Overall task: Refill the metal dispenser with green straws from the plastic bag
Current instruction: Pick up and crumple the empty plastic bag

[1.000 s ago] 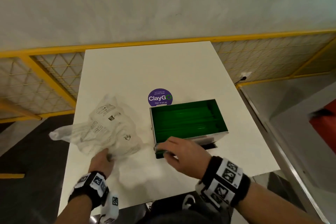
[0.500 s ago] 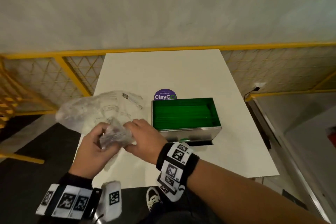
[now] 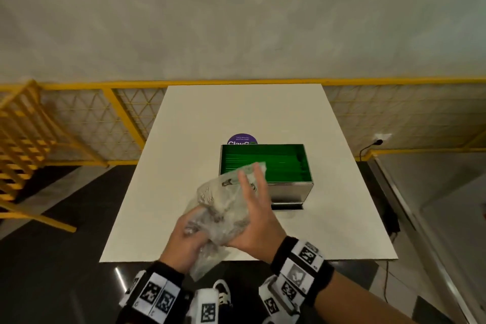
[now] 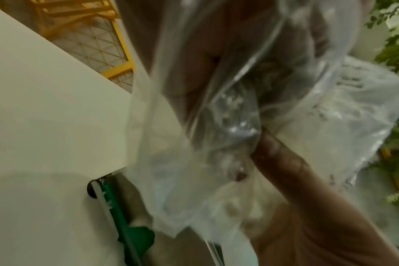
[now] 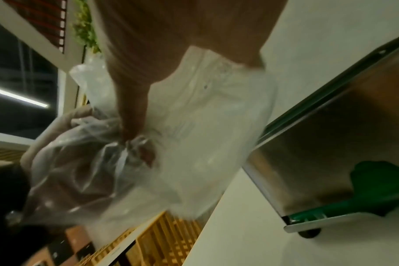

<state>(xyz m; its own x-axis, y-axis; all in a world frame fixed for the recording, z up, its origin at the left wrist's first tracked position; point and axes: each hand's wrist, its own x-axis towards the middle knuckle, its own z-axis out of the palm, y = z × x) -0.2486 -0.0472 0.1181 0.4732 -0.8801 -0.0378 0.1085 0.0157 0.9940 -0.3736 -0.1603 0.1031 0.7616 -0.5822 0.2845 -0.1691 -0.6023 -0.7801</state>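
Note:
The metal dispenser (image 3: 292,192) stands on the white table (image 3: 236,113), open at the top and filled with green straws (image 3: 278,163). Its steel side and green front tray also show in the right wrist view (image 5: 330,144). The clear plastic bag (image 3: 223,208) is crumpled up and held above the table's front edge, just left of the dispenser. My left hand (image 3: 184,239) grips its lower part with curled fingers. My right hand (image 3: 256,216) lies against the bag's right side, fingers straight, thumb (image 5: 130,117) pushing into the bunched plastic (image 5: 194,126). No straws show inside the bag (image 4: 216,126).
A purple round sticker (image 3: 242,139) lies behind the dispenser. A yellow mesh railing (image 3: 105,123) runs behind the table, with a yellow rack (image 3: 18,139) at far left. A wall socket with a cable (image 3: 378,142) is at right. My shoe (image 3: 223,292) shows below the table edge.
My right hand left the dispenser's front and joined the left hand on the bag. The bag rose off the table's left side, got bunched up and moved right, in front of the dispenser.

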